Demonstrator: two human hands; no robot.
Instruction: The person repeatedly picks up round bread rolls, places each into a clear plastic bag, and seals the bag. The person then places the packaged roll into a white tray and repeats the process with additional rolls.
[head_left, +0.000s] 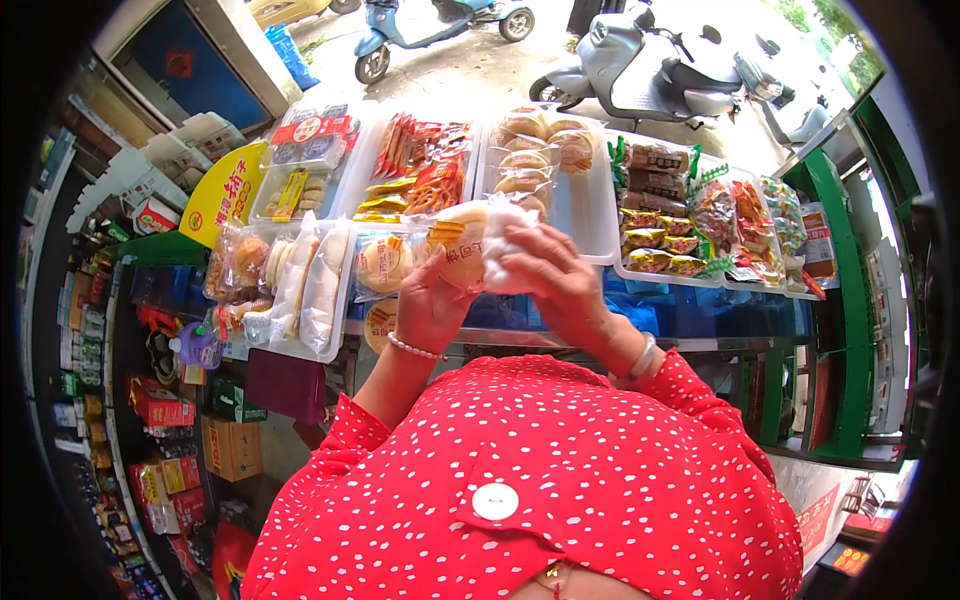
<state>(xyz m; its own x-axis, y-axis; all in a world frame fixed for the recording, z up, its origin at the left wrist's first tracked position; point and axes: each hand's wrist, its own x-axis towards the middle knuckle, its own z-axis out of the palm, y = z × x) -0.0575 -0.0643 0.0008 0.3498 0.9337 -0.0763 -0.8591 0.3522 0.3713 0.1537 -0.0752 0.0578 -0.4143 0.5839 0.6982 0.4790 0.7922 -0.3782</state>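
My left hand grips a round, flat packaged cake in a clear wrapper that bears writing. A white wad of cloth or tissue is bunched under the fingers of my right hand, pressed against the right side of the wrapper. To the left of the held cake lies a similar packaged cake. Another round packaged cake shows partly behind my left wrist. Behind my hands, a white plastic tray carries several round wrapped cakes.
A tray of bread loaves stands left, near a yellow sign. Trays of red snack packets and brown packaged rolls line the counter. Beyond it are parked scooters. Crowded shelves flank the left; a green frame stands right.
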